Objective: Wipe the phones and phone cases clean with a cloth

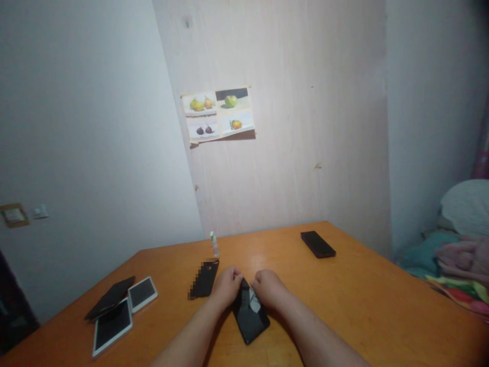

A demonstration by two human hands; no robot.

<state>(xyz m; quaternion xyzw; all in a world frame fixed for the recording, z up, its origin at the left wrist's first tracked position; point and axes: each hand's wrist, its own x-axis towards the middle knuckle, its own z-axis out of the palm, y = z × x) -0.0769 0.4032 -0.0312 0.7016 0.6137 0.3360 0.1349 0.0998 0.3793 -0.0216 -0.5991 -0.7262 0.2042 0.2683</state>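
A black phone [250, 321] lies on the table between my two hands, its glossy face up and its near end toward me. My left hand [228, 284] is closed at the phone's far left edge, fingers bent over the rim. On the other side, my right hand [269, 286] is curled, pinching a small white cloth [254, 300] that rests on the phone's surface. Part of the cloth is hidden by the fingers. Just left of my left hand lies a black phone case [207, 279], partly blurred out.
Behind the case stands a small clear spray bottle [215, 245]. Two white-framed tablets [113, 326] and a dark cover [110, 298] lie at the left. A dark phone [318, 244] sits at the back right of the wooden table [344, 316]. Bedding [458, 257] is heaped beyond the right edge.
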